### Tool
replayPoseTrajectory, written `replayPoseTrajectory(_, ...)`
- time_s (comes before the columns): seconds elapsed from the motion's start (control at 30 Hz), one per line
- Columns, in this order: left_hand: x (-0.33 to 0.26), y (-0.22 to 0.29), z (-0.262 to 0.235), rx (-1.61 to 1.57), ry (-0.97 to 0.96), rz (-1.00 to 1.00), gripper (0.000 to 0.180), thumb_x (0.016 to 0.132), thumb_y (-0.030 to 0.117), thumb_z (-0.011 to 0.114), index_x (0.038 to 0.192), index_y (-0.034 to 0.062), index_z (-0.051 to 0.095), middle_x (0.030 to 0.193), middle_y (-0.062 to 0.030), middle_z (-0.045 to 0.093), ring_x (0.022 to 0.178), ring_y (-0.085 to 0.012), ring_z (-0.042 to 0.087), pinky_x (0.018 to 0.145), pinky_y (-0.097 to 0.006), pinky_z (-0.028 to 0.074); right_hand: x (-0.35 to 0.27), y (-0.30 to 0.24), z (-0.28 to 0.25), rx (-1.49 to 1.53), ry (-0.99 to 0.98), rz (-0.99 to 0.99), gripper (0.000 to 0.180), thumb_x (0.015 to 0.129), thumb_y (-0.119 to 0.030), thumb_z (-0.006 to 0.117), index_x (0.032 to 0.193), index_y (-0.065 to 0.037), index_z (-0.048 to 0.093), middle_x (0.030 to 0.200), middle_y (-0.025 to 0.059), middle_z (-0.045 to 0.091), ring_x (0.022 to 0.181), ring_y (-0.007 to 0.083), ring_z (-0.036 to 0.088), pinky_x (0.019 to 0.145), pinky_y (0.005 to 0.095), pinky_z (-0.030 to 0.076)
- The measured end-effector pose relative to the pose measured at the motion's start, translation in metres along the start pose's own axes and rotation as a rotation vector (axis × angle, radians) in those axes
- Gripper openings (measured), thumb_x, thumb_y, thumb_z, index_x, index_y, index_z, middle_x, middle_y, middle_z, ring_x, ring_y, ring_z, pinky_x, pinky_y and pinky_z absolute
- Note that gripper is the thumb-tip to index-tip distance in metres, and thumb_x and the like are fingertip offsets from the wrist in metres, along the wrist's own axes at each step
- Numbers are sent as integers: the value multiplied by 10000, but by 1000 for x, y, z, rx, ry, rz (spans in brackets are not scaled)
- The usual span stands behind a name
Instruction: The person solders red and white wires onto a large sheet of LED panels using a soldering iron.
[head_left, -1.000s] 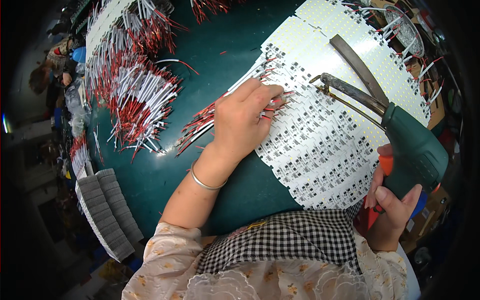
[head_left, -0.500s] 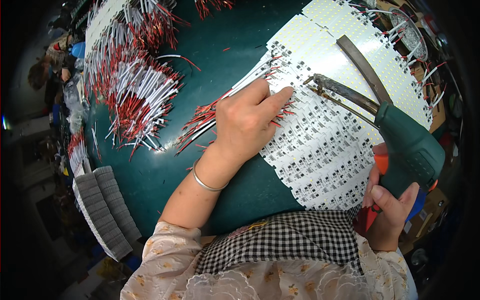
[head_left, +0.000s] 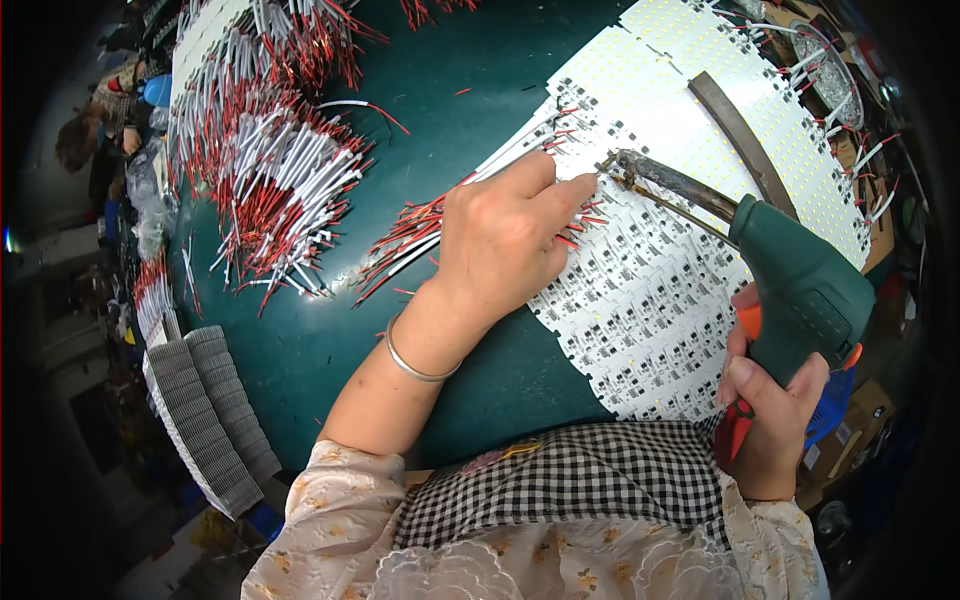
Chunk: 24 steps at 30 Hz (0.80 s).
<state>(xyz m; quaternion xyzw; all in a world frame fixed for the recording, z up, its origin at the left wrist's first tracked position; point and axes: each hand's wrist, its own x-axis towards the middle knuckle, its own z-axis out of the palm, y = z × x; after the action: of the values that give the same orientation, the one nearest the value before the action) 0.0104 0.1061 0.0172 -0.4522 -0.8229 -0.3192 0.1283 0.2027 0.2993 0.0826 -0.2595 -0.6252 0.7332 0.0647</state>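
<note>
1. Head view, step in hand: the work appears to be the soldering of wires (head_left: pixel 405 240) to boards (head_left: pixel 640 300). The hot tip (head_left: pixel 622 168) of the soldering gun (head_left: pixel 805 285) is at the board surface, just beside the outstretched digit of the left hand (head_left: pixel 508 235).

2. Head view, left hand: the fingers are curled over the wires at the left edge of the boards, with one digit pointing toward the tip. The fingertips are largely hidden; whether a wire is pinched cannot be told.

3. Head view, right hand: the right hand (head_left: pixel 775 405) is wrapped around the grip of the soldering gun, near the orange trigger (head_left: pixel 748 320). Whether the trigger is pressed cannot be told.

4. Head view, requirement of the next move: as a judgement, the tip needs to meet bare wire and pad squarely, with the wire steady and the left digit clear of the heat.

5. Head view, materials: the boards are thin, flat and white, laid in overlapping rows, with small dark components and yellowish squares. The wires are slender, with white sleeves and red ends. The soldering gun has a smooth green housing and a scorched metal barrel with a thin rod alongside.

6. Head view, surroundings: a dark, curved flat strip (head_left: pixel 740 140) lies across the boards. A dense wire pile (head_left: pixel 290 190) fans over the smooth green tabletop (head_left: pixel 450 90) at upper left. Ridged grey stacks (head_left: pixel 205 410) stand at lower left.
</note>
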Motion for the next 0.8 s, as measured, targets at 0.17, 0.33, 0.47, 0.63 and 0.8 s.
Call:
replayPoseTrajectory(0.17, 2, 2, -2, 10, -28, -13, 461, 541, -57, 664, 964, 111, 739, 688, -41, 532, 527, -193, 531, 458, -323, 432, 3, 7, 6, -50, 66, -42, 606, 739, -52, 703, 1261, 109, 442, 993, 169, 564, 536, 134, 535, 417, 246, 469)
replayPoseTrajectory(0.33, 3, 2, -3, 8, -41, -13, 454, 546, -60, 661, 965, 99, 732, 705, -50, 540, 533, -212, 541, 463, -331, 440, 1, 11, -9, 0, -112, -27, 506, 764, 57, 663, 1235, 80, 481, 985, 153, 579, 688, 153, 571, 544, 252, 493)
replayPoseTrajectory(0.47, 4, 3, -2, 18, -46, -11, 451, 548, -61, 660, 966, 94, 730, 707, -51, 541, 536, -215, 544, 465, -333, 444, 0, 11, -7, -46, -79, -24, 478, 783, 40, 661, 1225, 80, 484, 976, 150, 583, 652, 145, 569, 553, 260, 495)
replayPoseTrajectory(0.63, 4, 4, -3, 42, -57, -9, 431, 554, -58, 657, 952, 90, 733, 709, -49, 540, 541, -215, 543, 462, -339, 442, 6, 6, 2, -18, 36, -85, 527, 783, -135, 706, 1169, 102, 436, 749, 113, 535, 473, 135, 533, 411, 249, 467)
replayPoseTrajectory(0.8, 6, 5, -5, 56, -70, -8, 421, 559, -53, 659, 947, 91, 734, 709, -49, 539, 540, -217, 542, 459, -342, 438, 9, -5, 0, -8, 36, -116, 638, 791, -191, 726, 1230, 127, 390, 679, 105, 521, 436, 135, 519, 393, 255, 463)
